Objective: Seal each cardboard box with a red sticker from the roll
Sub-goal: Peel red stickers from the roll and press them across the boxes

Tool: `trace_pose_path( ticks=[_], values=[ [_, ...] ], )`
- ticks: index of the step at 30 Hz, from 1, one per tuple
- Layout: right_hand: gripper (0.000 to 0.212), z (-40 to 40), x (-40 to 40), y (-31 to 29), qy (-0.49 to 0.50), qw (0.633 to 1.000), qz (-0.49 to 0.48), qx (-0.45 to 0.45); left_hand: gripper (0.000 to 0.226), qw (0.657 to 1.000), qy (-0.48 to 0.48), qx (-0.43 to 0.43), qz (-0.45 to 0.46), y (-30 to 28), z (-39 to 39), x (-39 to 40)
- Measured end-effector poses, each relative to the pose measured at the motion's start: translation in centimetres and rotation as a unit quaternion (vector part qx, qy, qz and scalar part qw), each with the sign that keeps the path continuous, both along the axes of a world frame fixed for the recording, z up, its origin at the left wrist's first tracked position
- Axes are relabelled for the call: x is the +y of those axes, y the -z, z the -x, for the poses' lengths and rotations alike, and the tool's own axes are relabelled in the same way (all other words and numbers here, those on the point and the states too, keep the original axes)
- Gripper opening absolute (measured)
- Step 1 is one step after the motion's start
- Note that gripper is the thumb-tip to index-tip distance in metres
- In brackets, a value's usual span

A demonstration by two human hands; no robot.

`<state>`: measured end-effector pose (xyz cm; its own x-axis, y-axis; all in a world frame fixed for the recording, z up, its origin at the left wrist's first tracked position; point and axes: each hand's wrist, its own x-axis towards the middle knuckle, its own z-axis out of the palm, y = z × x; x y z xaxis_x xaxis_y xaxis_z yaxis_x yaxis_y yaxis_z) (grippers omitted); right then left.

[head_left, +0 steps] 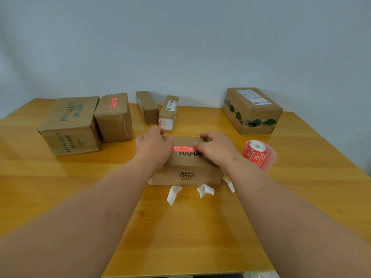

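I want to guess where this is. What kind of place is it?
Probably a small parcel-packing spot in a room. Several cardboard boxes sit on a wooden table by a plain wall, with a sticker roll for sealing them.

We saw three curled white backing strips [174, 194] lying on the wooden table [80, 187] near its front, and a pale grey wall [180, 47] stood behind.
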<state>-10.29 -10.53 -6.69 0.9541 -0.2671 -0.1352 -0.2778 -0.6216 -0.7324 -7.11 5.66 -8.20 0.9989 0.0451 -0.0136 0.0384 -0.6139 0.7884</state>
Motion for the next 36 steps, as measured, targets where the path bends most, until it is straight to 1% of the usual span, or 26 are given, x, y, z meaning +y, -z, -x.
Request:
trace_pose_path(
  ticks=[1, 5, 6, 8, 9, 12, 13, 16, 17, 20, 21, 23, 24, 26, 27, 29, 32, 33, 35, 36],
  values=[
    [0.05, 0.1, 0.1, 0.0, -0.002, 1.0, 0.01, 0.003, 0.045, 1.0, -0.002, -0.004, -0.007, -0.1, 0.0, 0.0],
    [0.047, 0.0, -0.4, 0.0, 0.004, 0.999, -0.035, 0.001, 0.048, 1.0, -0.004, 0.005, 0.025, 0.0, 0.0, 0.1],
    [0.048, 0.1, -0.3, 0.0, -0.004, 1.0, -0.021, -0.002, 0.049, 1.0, -0.001, -0.004, 0.01, 0.1, 0.1, 0.0],
    [0.06, 0.1, -0.1, 0.1, -0.027, 0.999, 0.028, 0.005, 0.056, 0.999, 0.005, -0.019, -0.035, 0.1, 0.3, 0.0],
    [0.064, 0.2, 0.0, 0.0, -0.033, 0.999, 0.037, 0.013, 0.058, 0.999, 0.006, -0.015, -0.033, 0.1, 0.3, 0.1],
    [0.058, 0.0, -0.5, -0.1, -0.029, 0.999, 0.007, 0.019, 0.054, 0.999, 0.013, 0.019, 0.038, 0.1, 0.0, 0.5],
    [0.057, 0.0, -0.5, 0.0, -0.027, 1.0, 0.002, 0.013, 0.053, 0.999, 0.017, 0.02, 0.041, 0.0, 0.1, 0.5],
    [0.068, -0.1, 0.0, 0.2, -0.033, 0.999, 0.026, 0.008, 0.061, 0.999, 0.036, 0.003, -0.018, -0.1, 0.4, 0.5],
    [0.07, 0.0, 0.0, 0.1, -0.038, 0.999, 0.033, 0.013, 0.063, 0.999, 0.045, 0.019, 0.0, -0.2, 0.4, 0.8],
    [0.058, -0.1, -0.9, 0.0, -0.042, 0.999, 0.008, 0.015, 0.063, 0.985, 0.066, 0.094, 0.13, -0.8, 0.4, 1.5],
    [0.056, 0.0, -1.1, 0.0, -0.043, 0.999, -0.004, 0.009, 0.062, 0.981, 0.069, 0.105, 0.146, -0.8, 0.4, 1.7],
    [0.052, 0.2, -0.9, 0.0, -0.037, 0.999, -0.015, -0.001, 0.055, 0.981, 0.061, 0.103, 0.153, -0.5, 0.5, 1.7],
    [0.052, 0.1, -0.7, 0.1, -0.038, 0.999, 0.001, -0.002, 0.052, 0.985, 0.052, 0.088, 0.142, -0.4, 0.6, 1.5],
    [0.059, 0.3, -0.3, 0.1, -0.056, 0.997, 0.057, 0.01, 0.053, 0.995, 0.047, 0.045, 0.076, 0.1, 0.9, 1.3],
    [0.058, 0.4, -0.3, 0.0, -0.06, 0.996, 0.066, 0.011, 0.056, 0.996, 0.045, 0.037, 0.06, 0.2, 0.9, 1.2],
    [0.051, 0.4, -0.6, -0.2, -0.059, 0.998, 0.031, -0.008, 0.057, 0.994, 0.04, 0.06, 0.087, -0.1, 0.9, 1.1],
    [0.052, 1.3, -1.4, -0.2, -0.086, 0.996, -0.001, -0.027, 0.051, 0.98, 0.035, 0.109, 0.163, -1.0, 1.1, 1.3],
    [0.056, 1.5, -1.6, -0.1, -0.101, 0.995, -0.01, -0.02, 0.05, 0.975, 0.021, 0.116, 0.19, -1.1, 1.1, 1.7],
    [0.081, 2.1, -2.1, -0.5, -0.145, 0.988, -0.04, 0.027, 0.054, 0.967, -0.004, 0.115, 0.227, -1.0, 1.0, 2.9],
    [0.094, 2.3, -2.4, -0.9, -0.168, 0.983, -0.035, 0.061, 0.06, 0.964, 0.001, 0.125, 0.235, -0.9, 1.1, 3.4]
  ],
)
